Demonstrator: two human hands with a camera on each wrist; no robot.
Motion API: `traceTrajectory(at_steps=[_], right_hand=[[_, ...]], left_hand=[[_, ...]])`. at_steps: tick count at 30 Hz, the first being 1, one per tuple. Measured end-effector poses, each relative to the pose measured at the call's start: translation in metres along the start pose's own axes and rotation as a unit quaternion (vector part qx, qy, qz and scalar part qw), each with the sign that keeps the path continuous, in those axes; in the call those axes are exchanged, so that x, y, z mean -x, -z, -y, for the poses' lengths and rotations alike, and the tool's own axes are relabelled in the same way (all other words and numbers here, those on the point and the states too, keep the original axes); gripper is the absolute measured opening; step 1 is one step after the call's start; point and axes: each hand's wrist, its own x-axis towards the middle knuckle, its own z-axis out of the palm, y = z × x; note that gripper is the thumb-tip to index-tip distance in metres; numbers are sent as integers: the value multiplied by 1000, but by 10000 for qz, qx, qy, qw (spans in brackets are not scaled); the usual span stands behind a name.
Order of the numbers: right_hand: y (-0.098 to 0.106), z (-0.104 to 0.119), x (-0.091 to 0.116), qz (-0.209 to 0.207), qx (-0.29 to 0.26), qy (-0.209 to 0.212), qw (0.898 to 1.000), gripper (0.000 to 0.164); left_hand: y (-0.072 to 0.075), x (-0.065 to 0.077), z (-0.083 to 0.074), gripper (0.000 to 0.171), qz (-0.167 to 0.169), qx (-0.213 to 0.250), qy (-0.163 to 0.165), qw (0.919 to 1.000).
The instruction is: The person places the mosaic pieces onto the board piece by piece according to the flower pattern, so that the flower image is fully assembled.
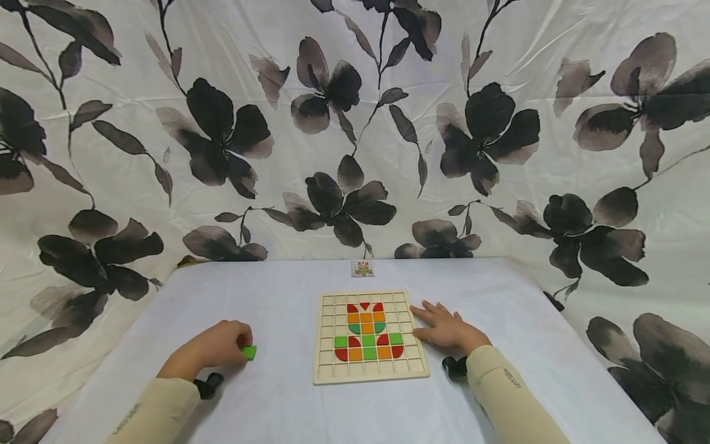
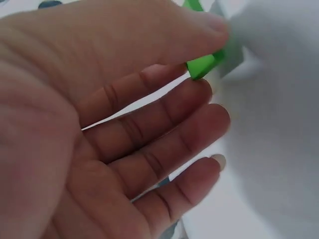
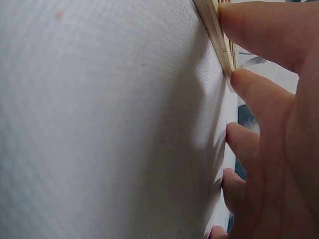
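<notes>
In the head view a wooden grid board lies on the table, with red, orange and green tiles set in a figure pattern. Left of it, my left hand pinches a green tile just over the tabletop. The left wrist view shows that green tile between thumb and index finger, partly covered by the thumb. My right hand has its fingers spread at the board's right edge. In the right wrist view the thumb and index fingertip touch the board's edge.
A small picture card with a coloured pattern lies behind the board near the table's far edge. White cloth covers the table. A floral curtain hangs behind and at both sides.
</notes>
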Motion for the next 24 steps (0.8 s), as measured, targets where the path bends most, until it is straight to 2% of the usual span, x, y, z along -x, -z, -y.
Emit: traceTrajectory(at_steps=[6,10,18,24], right_hand=[[0,1,1,-3,-44,-9,10000,65],[0,1,0,-11,-10,-17,10000,65],[2,1,1,-10,-16,27,10000,64],[1,1,0,-24,-12,32,10000,64]], left_hand=[[-4,-7,-15,17,-192,154,-480,9985],[-8,-13,-31,16,-278,213,-749,9966],[-19,-23,-71,19,-291,282,-998,9942],[-29,-32,-93,21,-213,332,-1433,9889]])
